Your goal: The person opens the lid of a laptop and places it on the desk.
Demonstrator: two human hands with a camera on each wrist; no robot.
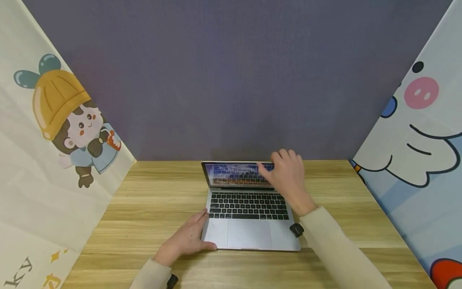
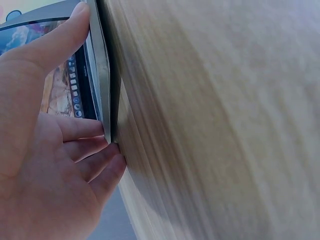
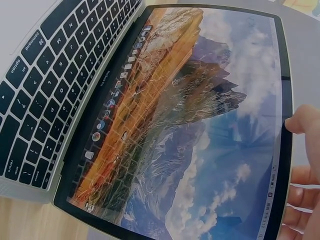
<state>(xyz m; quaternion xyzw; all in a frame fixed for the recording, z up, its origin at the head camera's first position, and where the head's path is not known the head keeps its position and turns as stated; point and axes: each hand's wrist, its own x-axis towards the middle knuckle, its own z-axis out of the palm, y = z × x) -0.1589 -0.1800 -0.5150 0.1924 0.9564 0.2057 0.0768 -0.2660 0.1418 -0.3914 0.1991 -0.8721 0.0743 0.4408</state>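
A silver laptop [image 1: 249,233] lies opened on the wooden table, its lit screen [image 3: 190,115] showing a mountain picture and a row of icons. At the top edge of the lid, towards its right corner, my right hand [image 1: 288,172] pinches it, thumb on the front bezel and fingers behind. My left hand [image 1: 185,237] holds the front left corner of the base. Its thumb [image 2: 75,30] is at the front edge, while the other fingers [image 2: 107,175] touch the left side. The black keyboard [image 1: 249,205] shows between my hands.
The wooden table [image 1: 151,208] extends on both sides of the laptop. A dark grey panel [image 1: 231,80] stands behind it. Cartoon-printed sheets flank the table, a pale one [image 1: 29,192] at left and a blue-and-white one [image 1: 436,160] at right.
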